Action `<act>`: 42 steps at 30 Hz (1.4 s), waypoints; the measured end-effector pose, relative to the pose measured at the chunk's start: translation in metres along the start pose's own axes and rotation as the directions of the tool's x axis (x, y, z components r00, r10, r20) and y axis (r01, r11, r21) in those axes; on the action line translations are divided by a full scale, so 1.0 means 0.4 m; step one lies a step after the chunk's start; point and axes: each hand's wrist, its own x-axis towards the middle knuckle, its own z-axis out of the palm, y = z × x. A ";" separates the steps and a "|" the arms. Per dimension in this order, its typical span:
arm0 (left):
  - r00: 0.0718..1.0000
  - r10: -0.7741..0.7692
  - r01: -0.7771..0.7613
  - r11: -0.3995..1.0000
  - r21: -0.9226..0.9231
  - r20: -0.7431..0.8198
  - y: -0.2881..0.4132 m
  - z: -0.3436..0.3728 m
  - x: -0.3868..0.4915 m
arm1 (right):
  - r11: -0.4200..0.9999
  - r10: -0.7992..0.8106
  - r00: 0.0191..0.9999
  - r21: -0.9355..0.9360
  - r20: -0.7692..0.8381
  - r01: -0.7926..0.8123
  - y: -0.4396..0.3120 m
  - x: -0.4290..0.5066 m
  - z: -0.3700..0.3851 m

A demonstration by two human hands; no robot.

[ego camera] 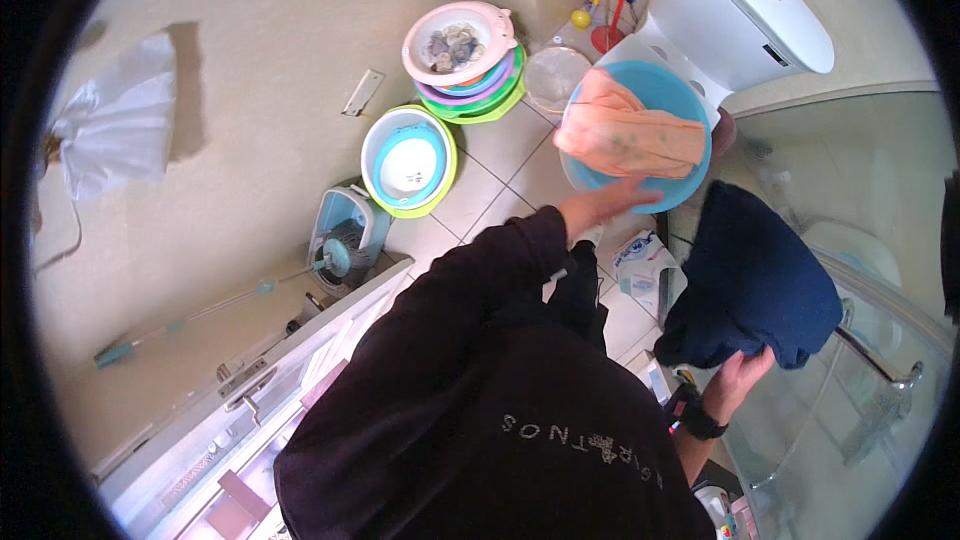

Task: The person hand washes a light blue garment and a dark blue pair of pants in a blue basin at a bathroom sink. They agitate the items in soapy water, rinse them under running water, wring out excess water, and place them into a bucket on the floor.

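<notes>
A blue plastic basin (679, 82) rests on the white toilet, with a peach garment or cloth (637, 131) with small green marks heaped inside. My left hand (611, 204) is blurred over the basin's near rim, its fingers extended; I see nothing in it. On the right, my right hand (742, 375), with a black watch at the wrist, grips the lower edge of a dark navy cloth (757, 277). The cloth hangs in a bunch beside the glass shower panel. Part of the hand's fingers are hidden beneath it.
Stacked basins (472, 90) stand on the tiles by the wall, beside a blue-and-white basin (409, 165) and a mop bucket (345, 240). A red plunger (611, 37) is behind. A white plastic bag (645, 270) lies on the floor. The shower's metal handle (874, 356) is at the right.
</notes>
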 end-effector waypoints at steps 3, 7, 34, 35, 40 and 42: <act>0.919 -0.333 0.365 0.921 -0.138 0.210 -0.071 0.148 -0.094 | 0.637 0.509 0.834 0.745 -0.213 -0.199 -0.014 -0.083 0.051; 0.764 -0.223 0.410 0.892 -0.189 0.606 -0.132 0.332 -0.220 | 0.270 0.737 0.618 0.958 -0.271 0.098 -0.076 -0.292 0.032; 0.429 -0.368 0.178 0.930 0.322 0.825 -0.503 1.023 -0.199 | 0.143 0.625 0.648 0.879 -0.436 0.454 0.032 -1.077 -0.013; 0.418 -0.408 0.207 0.913 0.352 0.812 -0.500 1.037 -0.185 | 0.156 0.517 0.673 0.831 -0.529 0.534 0.020 -1.065 -0.027; 0.245 -0.374 0.178 0.924 0.338 0.895 -0.493 1.114 -0.188 | 0.197 0.561 0.478 0.669 -0.676 0.716 -0.026 -1.005 -0.094; 0.101 -0.398 0.180 0.909 0.377 0.912 -0.495 1.133 -0.222 | 0.325 0.647 0.330 0.641 -0.687 0.696 -0.060 -1.020 -0.104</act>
